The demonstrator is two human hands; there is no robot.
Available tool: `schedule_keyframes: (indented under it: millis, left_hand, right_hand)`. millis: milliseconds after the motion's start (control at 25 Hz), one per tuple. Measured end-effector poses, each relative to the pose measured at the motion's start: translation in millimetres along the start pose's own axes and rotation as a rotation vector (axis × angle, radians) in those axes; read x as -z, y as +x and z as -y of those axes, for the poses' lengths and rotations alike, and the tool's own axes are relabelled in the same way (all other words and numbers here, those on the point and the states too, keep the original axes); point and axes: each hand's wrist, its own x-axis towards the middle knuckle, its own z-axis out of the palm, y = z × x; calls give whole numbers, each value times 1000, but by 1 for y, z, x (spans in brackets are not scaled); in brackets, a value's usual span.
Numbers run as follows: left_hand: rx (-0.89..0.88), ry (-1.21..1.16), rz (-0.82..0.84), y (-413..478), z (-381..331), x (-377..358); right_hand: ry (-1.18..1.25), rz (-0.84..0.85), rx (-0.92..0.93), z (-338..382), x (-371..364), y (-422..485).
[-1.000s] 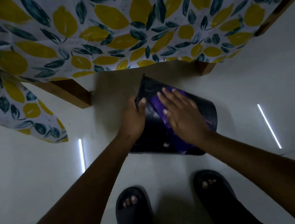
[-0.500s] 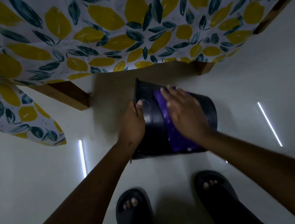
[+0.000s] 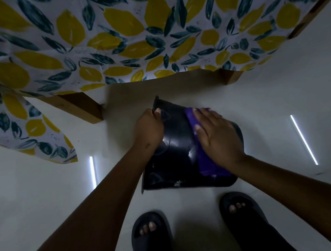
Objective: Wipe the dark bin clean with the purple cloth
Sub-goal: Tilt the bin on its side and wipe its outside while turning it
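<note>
The dark bin lies on its side on the pale floor, its rim toward the left and its closed end toward the right. My left hand grips the bin's rim at the upper left and holds it steady. My right hand lies flat, fingers spread, on the purple cloth, pressing it against the bin's curved outer wall on the right half. The cloth shows as a strip from the fingertips down to below the wrist; the rest is under my palm.
A wooden table with a yellow-lemon patterned cloth overhangs just beyond the bin, its legs at left and right. My feet in dark slides stand right below the bin. Bright light streaks reflect on the floor.
My right hand has slid the purple cloth rightward across the bin's wall. The bin has rolled a little, and my left hand has kept its hold on the rim.
</note>
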Motion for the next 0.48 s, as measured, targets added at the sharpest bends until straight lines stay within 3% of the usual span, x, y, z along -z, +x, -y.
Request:
schedule_keyframes:
  millis: [80, 200, 360, 480]
  left_hand:
    - [14, 7, 1, -2, 0, 0]
    - [39, 59, 2, 2, -8, -1]
    - [59, 56, -8, 6, -8, -3]
    - [94, 11, -18, 2, 3, -2]
  right_hand:
    - [-29, -45, -99, -9, -3, -20]
    - [-104, -45, -19, 27, -15, -51]
    - [-91, -27, 109, 41, -10, -18]
    - [-53, -55, 34, 16, -8, -18]
